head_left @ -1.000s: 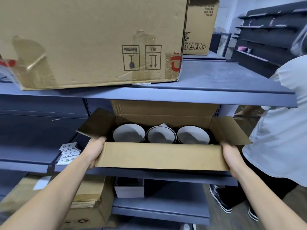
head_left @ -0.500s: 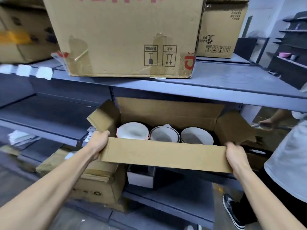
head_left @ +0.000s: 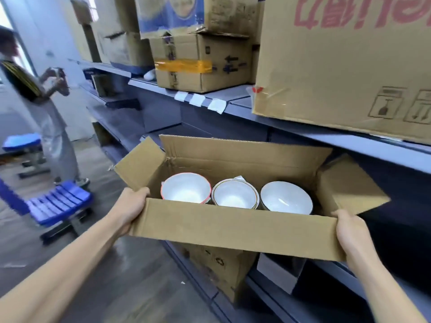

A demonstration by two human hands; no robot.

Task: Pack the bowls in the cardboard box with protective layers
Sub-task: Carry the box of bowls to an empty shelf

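Note:
An open cardboard box (head_left: 233,227) is held in the air in front of the grey shelving, its four flaps standing open. Inside sit three white bowls in a row: a red-rimmed bowl (head_left: 185,187) on the left, a middle bowl (head_left: 234,193) with paper showing behind it, and a right bowl (head_left: 285,198). My left hand (head_left: 130,207) grips the box's left end, fingers hidden under it. My right hand (head_left: 351,231) grips the right end below the side flap.
Large cardboard cartons (head_left: 338,61) stand on the upper shelf (head_left: 233,101), close above the box. More cartons (head_left: 221,269) sit on the bottom shelf. To the left, a person (head_left: 46,108) stands in the aisle beside blue stools (head_left: 58,201).
The box has come off the shelf and out toward the aisle, carried by both hands. My view has swung left, bringing the aisle, the stools and another person into sight.

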